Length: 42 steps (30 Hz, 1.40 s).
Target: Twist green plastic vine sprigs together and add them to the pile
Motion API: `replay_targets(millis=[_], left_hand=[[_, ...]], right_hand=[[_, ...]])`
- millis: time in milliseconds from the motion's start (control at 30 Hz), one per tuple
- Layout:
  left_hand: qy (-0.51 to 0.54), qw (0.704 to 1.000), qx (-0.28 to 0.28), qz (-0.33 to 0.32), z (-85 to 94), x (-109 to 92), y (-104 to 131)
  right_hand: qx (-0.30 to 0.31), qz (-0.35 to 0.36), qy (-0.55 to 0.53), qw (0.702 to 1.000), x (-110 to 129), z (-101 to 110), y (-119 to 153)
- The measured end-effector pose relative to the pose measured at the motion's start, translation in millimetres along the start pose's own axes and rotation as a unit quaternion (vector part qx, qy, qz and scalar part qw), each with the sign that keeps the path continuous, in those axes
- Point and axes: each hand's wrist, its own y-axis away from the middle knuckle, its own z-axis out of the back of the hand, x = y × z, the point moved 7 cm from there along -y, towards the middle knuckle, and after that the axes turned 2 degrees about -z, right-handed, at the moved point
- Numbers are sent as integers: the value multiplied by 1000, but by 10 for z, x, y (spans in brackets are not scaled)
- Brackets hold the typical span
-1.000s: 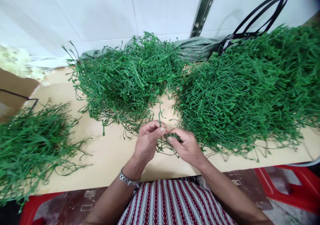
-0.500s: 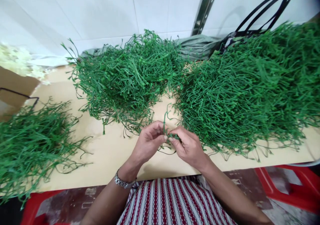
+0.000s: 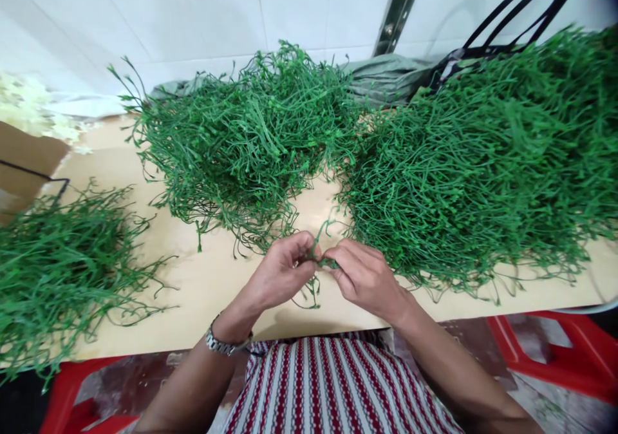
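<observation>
My left hand point(image 3: 282, 272) pinches a thin green artificial stem point(image 3: 320, 233) between thumb and forefinger, near the table's front edge. The stem's forked top sticks up above the fingers, and thin ends hang below them. Close on its right, my right hand point(image 3: 365, 276) is closed in a pinch on a green piece of the same stem; the fingers hide just where the parts meet. Beyond my left hand lies a tangled pile of green stems point(image 3: 241, 138). A larger pile of stems point(image 3: 473, 163) spreads beside and beyond my right hand.
At the far left another heap of stems point(image 3: 62, 266) hangs over the table point(image 3: 203, 311) edge. Pale flowers point(image 3: 33, 109) and a cardboard box point(image 3: 26, 170) stand behind it. A black-handled bag point(image 3: 449, 67) leans by the wall. Red stools point(image 3: 555, 363) are below.
Both hands remain together over the table. The stem's upright top now leans right, and its lower ends show more clearly under my left hand. My right hand has turned slightly.
</observation>
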Motion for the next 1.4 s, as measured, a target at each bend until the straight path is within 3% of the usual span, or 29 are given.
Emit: replay_targets(millis=[200, 367, 533, 633, 833, 1200, 1400], left_hand=[[22, 1000, -5, 0, -12, 26, 32], [-135, 990, 1, -40, 7, -85, 59], [-227, 963, 92, -112, -100, -234, 92], [-206, 959, 165, -102, -175, -224, 130], [-87, 962, 257, 6, -251, -147, 197], [22, 960, 271, 71, -300, -110, 223], [56, 964, 252, 66, -278, -111, 214]], right_hand=[[10, -5, 2, 1000, -12, 21, 8], [28, 17, 18, 999, 14, 51, -9], [46, 88, 7, 995, 146, 121, -43], [67, 121, -10, 990, 193, 149, -43], [144, 158, -63, 975, 242, 163, -52], [130, 167, -79, 974, 245, 275, -59], [110, 160, -87, 977, 220, 240, -50]])
